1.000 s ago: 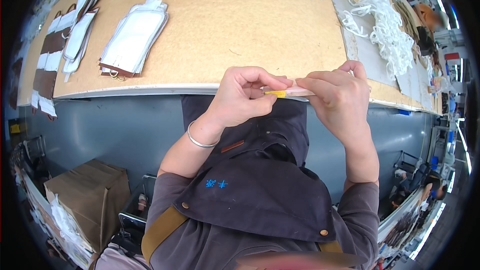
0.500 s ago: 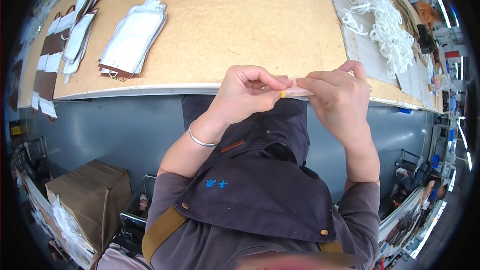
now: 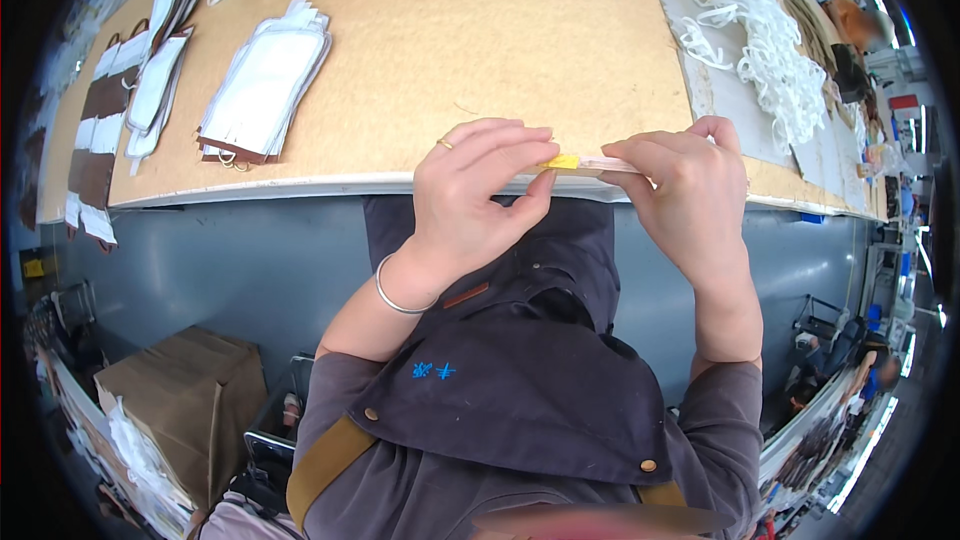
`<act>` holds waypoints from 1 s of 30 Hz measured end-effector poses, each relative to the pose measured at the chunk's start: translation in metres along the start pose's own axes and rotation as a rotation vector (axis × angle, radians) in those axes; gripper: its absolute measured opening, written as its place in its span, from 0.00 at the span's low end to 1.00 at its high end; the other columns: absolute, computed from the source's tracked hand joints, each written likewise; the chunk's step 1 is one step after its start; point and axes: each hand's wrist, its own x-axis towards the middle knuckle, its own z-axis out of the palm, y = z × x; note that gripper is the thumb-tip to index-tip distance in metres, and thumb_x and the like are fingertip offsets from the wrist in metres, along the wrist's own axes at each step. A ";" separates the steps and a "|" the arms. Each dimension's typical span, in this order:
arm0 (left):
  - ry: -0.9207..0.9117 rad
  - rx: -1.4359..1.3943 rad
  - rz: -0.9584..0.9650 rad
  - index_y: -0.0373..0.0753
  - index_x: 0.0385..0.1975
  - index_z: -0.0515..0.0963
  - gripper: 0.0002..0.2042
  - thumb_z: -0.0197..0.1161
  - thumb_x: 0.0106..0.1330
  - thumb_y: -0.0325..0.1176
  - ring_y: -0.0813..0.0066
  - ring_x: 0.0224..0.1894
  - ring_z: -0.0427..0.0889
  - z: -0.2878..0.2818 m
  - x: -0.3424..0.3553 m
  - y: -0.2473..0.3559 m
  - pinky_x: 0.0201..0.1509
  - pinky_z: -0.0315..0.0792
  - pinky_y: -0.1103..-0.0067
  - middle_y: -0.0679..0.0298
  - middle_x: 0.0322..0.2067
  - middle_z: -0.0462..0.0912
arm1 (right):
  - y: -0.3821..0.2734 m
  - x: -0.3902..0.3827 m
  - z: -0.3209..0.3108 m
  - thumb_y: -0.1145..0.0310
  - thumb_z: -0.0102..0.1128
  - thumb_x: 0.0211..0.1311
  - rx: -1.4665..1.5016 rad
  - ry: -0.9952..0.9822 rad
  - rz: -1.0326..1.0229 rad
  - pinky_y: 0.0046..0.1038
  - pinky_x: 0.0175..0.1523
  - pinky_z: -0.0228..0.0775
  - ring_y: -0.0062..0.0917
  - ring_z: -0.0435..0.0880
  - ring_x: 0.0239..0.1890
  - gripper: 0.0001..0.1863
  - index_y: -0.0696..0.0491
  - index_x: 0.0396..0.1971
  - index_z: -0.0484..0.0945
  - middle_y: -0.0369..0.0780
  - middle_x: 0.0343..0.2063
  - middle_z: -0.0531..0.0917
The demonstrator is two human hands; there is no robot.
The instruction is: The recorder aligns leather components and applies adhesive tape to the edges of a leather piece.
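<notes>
A thin, pale pinkish strip [image 3: 600, 163] with a yellow end [image 3: 566, 161] spans the gap between my two hands, over the table's front edge. My left hand [image 3: 465, 188] pinches the yellow end between thumb and fingertips. With its fingers bent, my right hand [image 3: 690, 185] grips the pale part, and its fingers hide the far end of the strip. What kind of thing the strip is I cannot tell.
The tan worktable [image 3: 480, 50] curves ahead of me. A stack of white panels with brown edges [image 3: 265, 80] lies left, with more brown and white pieces [image 3: 105, 100] beyond. White ribbon [image 3: 775, 60] is heaped at right. A brown covered box [image 3: 185, 400] stands lower left.
My left hand has turned and its fingers have straightened, baring more of the yellow end. The right hand has shifted slightly and still grips the strip.
</notes>
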 end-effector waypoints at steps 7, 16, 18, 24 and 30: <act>0.054 0.086 0.097 0.38 0.26 0.79 0.12 0.67 0.38 0.21 0.71 0.32 0.81 0.005 -0.002 0.004 0.32 0.74 0.81 0.64 0.31 0.82 | -0.005 0.003 -0.004 0.66 0.67 0.37 -0.074 -0.078 0.005 0.25 0.36 0.58 0.25 0.73 0.18 0.06 0.48 0.19 0.81 0.32 0.16 0.79; 0.052 0.086 0.083 0.37 0.23 0.79 0.10 0.65 0.38 0.19 0.73 0.26 0.81 0.006 -0.002 0.007 0.27 0.74 0.83 0.64 0.28 0.82 | -0.006 0.005 0.000 0.72 0.61 0.33 -0.040 -0.022 -0.032 0.26 0.33 0.56 0.28 0.71 0.14 0.04 0.50 0.08 0.74 0.36 0.08 0.74; 0.032 0.034 0.045 0.37 0.23 0.79 0.09 0.64 0.39 0.18 0.73 0.27 0.82 0.006 -0.001 0.006 0.28 0.75 0.83 0.63 0.28 0.82 | -0.007 0.005 -0.001 0.72 0.60 0.33 -0.040 -0.020 -0.034 0.26 0.33 0.56 0.28 0.71 0.14 0.04 0.50 0.09 0.75 0.36 0.08 0.74; 0.064 -0.011 0.000 0.40 0.20 0.77 0.07 0.65 0.39 0.22 0.75 0.23 0.80 0.009 -0.004 0.000 0.23 0.72 0.83 0.68 0.26 0.82 | -0.008 0.004 0.000 0.69 0.63 0.33 -0.080 -0.070 -0.026 0.25 0.35 0.57 0.28 0.72 0.16 0.03 0.50 0.13 0.78 0.35 0.11 0.76; 0.006 0.023 0.011 0.37 0.22 0.78 0.08 0.64 0.40 0.19 0.72 0.27 0.82 0.006 -0.003 0.008 0.28 0.74 0.83 0.62 0.27 0.82 | -0.006 0.003 0.003 0.72 0.57 0.31 -0.083 -0.002 -0.048 0.26 0.34 0.57 0.28 0.72 0.14 0.01 0.50 0.09 0.75 0.36 0.08 0.74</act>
